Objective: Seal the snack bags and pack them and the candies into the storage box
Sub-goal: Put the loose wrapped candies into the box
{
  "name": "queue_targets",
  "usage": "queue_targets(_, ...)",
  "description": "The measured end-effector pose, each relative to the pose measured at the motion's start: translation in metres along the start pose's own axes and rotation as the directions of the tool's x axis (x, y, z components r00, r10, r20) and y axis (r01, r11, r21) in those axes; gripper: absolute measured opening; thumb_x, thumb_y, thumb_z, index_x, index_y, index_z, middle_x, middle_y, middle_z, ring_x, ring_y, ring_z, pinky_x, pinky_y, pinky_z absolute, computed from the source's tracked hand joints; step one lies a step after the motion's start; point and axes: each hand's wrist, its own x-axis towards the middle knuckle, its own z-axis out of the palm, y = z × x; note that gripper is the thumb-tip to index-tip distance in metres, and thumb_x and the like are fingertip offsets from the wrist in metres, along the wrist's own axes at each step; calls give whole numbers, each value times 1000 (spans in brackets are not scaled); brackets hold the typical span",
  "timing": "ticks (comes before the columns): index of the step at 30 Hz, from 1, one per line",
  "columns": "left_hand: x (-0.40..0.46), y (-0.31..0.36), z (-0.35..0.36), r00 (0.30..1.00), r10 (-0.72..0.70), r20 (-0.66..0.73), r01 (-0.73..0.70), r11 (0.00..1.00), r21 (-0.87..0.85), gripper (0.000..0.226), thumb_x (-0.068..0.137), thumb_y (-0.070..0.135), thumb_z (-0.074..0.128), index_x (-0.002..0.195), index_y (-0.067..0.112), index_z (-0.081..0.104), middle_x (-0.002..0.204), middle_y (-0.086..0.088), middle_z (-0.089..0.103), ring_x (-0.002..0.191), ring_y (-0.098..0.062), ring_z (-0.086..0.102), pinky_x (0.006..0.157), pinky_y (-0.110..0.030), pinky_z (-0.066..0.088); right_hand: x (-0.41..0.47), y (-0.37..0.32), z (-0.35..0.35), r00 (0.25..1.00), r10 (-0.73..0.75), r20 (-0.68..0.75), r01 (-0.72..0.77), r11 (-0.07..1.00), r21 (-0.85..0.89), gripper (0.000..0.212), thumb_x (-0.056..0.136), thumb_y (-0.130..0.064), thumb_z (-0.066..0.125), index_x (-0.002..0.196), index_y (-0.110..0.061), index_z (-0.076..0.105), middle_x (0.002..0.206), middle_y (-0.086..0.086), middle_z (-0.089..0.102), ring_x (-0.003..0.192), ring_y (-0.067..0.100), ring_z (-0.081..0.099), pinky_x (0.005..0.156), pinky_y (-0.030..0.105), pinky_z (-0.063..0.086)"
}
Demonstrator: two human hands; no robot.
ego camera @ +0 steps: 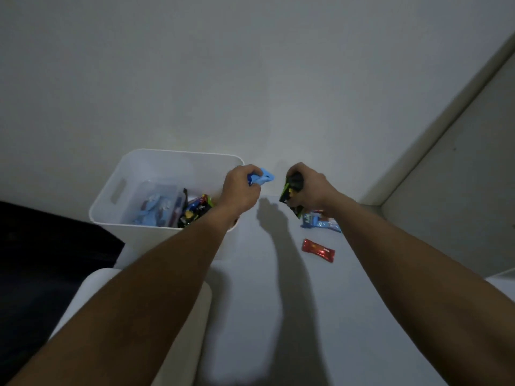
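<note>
White tabletop: left hand grips a blue clip just beside the dark snack bag bunched in the right hand.

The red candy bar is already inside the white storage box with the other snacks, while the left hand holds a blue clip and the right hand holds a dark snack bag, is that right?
Not quite. The head view shows the red candy bar lying on the table, outside the white storage box. The rest holds: the left hand holds the blue clip and the right hand holds the dark snack bag.
</note>
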Motion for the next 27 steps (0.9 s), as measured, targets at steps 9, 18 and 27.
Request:
queue_targets(9,-6,-23,-81,954,-269,-129,231,939,-254,21,81,2,60,97,16,63,101,-4,63,91,-19,59,80,-28,52,19,-106,45,991,-96,90,84,988,129,65,68,-5,82,122,-18,49,113,9,50,88,31,63,46,35,58)
queue_targets(18,-12,-73,-116,883,-470,7,449,840,-305,38,95,27,53,131,16,50,134,-12,53,108,-29,56,99,-38,46,43,-139,97,981,-139,139,130,989,67,78,75,-23,80,142,-16,41,132,15,54,116,31,57,96,40,52)
queue_targets(27,4,-78,-123,852,-514,-97,495,853,-166,56,102,43,27,122,0,56,131,-18,55,119,-34,50,98,-34,36,52,-126,90,994,-12,104,-11,975,223,56,84,-12,71,134,-11,47,113,20,63,82,33,71,59,47,61)
